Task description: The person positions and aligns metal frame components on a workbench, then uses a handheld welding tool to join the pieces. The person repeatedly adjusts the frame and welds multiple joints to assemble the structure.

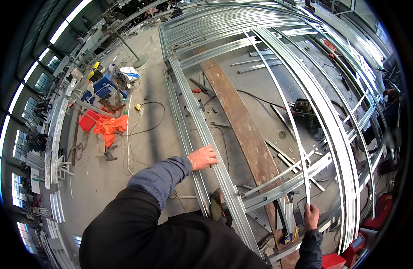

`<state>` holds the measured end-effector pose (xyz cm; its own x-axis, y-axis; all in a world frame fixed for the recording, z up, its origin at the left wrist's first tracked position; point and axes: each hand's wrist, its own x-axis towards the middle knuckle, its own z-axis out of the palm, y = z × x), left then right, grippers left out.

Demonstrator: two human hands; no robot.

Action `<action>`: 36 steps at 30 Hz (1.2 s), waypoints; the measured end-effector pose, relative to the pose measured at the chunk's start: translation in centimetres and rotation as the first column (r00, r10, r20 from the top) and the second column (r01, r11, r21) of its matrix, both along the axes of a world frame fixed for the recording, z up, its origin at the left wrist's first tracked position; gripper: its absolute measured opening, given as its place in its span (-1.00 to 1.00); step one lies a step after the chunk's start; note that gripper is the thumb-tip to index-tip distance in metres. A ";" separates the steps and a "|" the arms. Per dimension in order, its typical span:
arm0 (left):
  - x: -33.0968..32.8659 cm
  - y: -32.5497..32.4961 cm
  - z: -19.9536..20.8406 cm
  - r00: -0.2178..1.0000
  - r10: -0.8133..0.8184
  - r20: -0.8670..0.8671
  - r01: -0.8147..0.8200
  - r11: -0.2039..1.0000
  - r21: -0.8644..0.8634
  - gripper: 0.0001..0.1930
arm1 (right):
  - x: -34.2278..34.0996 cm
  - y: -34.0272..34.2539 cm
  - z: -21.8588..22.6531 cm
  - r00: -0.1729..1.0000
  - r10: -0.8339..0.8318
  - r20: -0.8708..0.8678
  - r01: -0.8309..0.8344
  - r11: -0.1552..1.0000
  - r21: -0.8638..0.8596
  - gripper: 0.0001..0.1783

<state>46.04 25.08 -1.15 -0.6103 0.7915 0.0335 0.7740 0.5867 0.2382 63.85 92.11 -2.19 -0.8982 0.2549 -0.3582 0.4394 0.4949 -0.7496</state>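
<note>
My left hand [203,158] rests on the long galvanized steel rail [202,119] at the near side of a metal frame. Its fingers lie across the top of the rail and look stretched out. My right hand [311,216] is closed around the near end of a long, narrow metal strip [285,96]. That strip runs away from me over the frame, its far end near the ribbed metal sheeting. A steel crosspiece [287,186] joins the rail between my two hands. Beneath it, a brown rusty plank [233,105] stretches lengthwise.
A tape measure [287,240] lies near my right hand. Bundled metal profiles [325,116] curve along the right. A green machine [303,107] and metal offcuts sit inside the frame. Orange cloth [111,129], a blue crate [105,85] and loose cables lie on the floor at left.
</note>
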 end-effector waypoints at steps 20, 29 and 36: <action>0.2 -1.1 -2.4 1.000 0.000 0.013 -0.001 0.998 0.061 -0.47 | 16.8 -21.6 13.0 0.995 0.067 -0.068 -0.064 0.997 0.049 -0.66; 0.5 -1.4 -3.6 0.994 0.015 -0.106 -0.008 0.997 0.070 -0.48 | 18.2 -22.9 12.7 0.990 0.124 -0.075 -0.092 0.937 0.337 -0.68; 0.8 -1.7 -3.4 0.989 -0.008 -0.147 0.027 0.991 0.128 -0.49 | 17.8 -24.5 10.7 0.920 0.251 -0.301 -0.047 0.834 0.550 -0.81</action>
